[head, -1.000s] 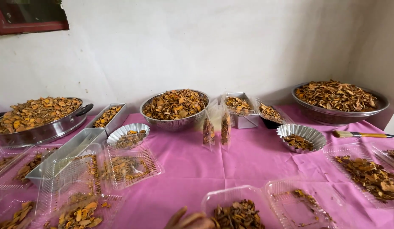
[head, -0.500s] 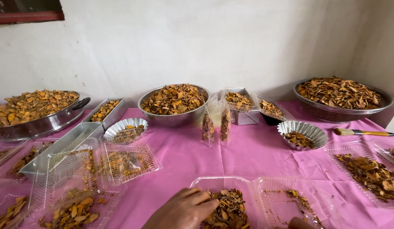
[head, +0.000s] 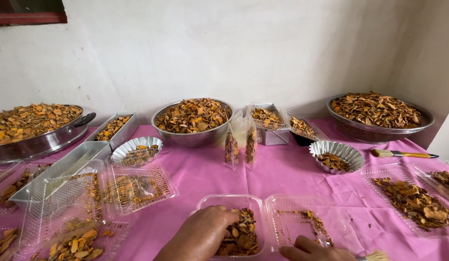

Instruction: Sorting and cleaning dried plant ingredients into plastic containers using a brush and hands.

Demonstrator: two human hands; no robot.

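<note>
Left hand (head: 205, 236), fingers curled together, pressed dried slices (head: 240, 237) into the clear clamshell tray (head: 234, 200); right hand (head: 309, 249) steadied its lid, fingers flat

A single head-worn camera supplied the only view, so no second view shared any part of the scene. It looked forward and slightly downward from the person's standing side of the counter (head: 292, 169), facing the pale wall (head: 234, 48) behind it. The near edge sat very close: the left hand (head: 200, 237) and right hand (head: 314, 250) entered from the bottom border, cut off at the wrists, over a clear hinged container (head: 277, 227). The far row of metal bowls, such as the mesh bowl (head: 192, 121), lay well away against the wall. The counter ran past both side borders, and a window frame corner (head: 28, 12) showed top left.
</note>
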